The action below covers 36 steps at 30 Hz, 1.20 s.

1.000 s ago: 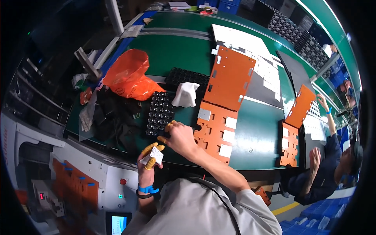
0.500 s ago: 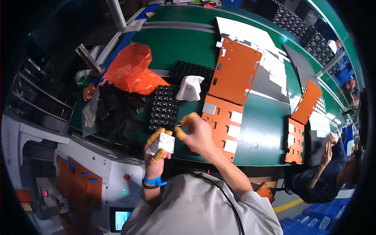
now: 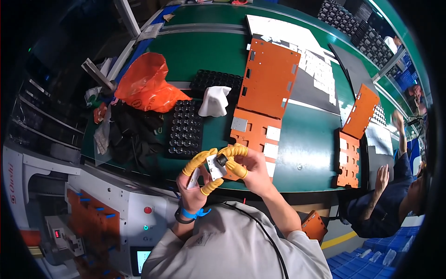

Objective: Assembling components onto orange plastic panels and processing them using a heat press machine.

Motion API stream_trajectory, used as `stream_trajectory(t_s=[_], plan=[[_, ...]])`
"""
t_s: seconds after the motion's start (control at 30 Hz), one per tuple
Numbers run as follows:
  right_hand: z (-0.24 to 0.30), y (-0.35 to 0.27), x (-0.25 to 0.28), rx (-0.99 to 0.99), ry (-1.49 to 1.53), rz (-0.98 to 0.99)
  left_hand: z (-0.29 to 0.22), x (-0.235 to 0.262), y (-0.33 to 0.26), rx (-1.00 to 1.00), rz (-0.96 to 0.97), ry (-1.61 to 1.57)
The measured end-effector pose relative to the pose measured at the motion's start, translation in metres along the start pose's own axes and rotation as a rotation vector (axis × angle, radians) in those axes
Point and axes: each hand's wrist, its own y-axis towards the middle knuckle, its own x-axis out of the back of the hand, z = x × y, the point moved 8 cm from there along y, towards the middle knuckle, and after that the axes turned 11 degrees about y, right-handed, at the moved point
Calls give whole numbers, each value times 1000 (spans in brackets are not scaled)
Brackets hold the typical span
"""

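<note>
Yellow covers wrap several fingers on both my hands. Between thumb and fingertips, my left hand (image 3: 194, 189) pinches a small white square plate with holes (image 3: 213, 170). A second white plate (image 3: 193, 179) rests deeper in that hand, against the fingers. My right hand (image 3: 251, 168) grips a small black round part (image 3: 222, 160) by its sides and holds it against the face of the first plate. Just beyond my hands lies a black tray (image 3: 186, 128) with rows of shiny round parts.
An orange fixture board (image 3: 248, 128) carrying white plates lies beyond my right hand, its orange lid (image 3: 269, 76) opened back. A white cloth (image 3: 214, 101), an orange bag (image 3: 148, 83) and dark cloth (image 3: 134, 132) lie farther left. A co-worker (image 3: 385, 200) sits at right.
My right hand has come from the tray's near edge to my left hand, bringing the black round part to the white plate. The plate has tilted. The co-worker's one arm has reached forward.
</note>
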Motion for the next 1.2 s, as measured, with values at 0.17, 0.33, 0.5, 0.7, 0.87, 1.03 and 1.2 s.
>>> stream_trajectory(t_s=[0.17, 0.33, 0.5, 0.7, 0.87, 1.03, 1.2], plan=[[0, -4, 9, 1, 88, -51, -15, -7, -6, -186, -70, 347], [1, -12, 13, -116, -1, -116, -16, -15, -9, -279, -86, 557], [3, -16, 21, -144, -36, -207, -14, -22, -13, -387, -42, 705], [9, -16, 25, -148, -179, -127, -18, -29, -13, -341, -44, 641], [16, -19, 32, 23, -192, -206, -6, -38, -10, -143, 52, 504], [31, -31, 26, 366, -736, -69, 32, -35, -8, 213, 37, -23], [26, -38, 20, 436, -1091, -43, 62, -41, -14, 497, 78, -193]])
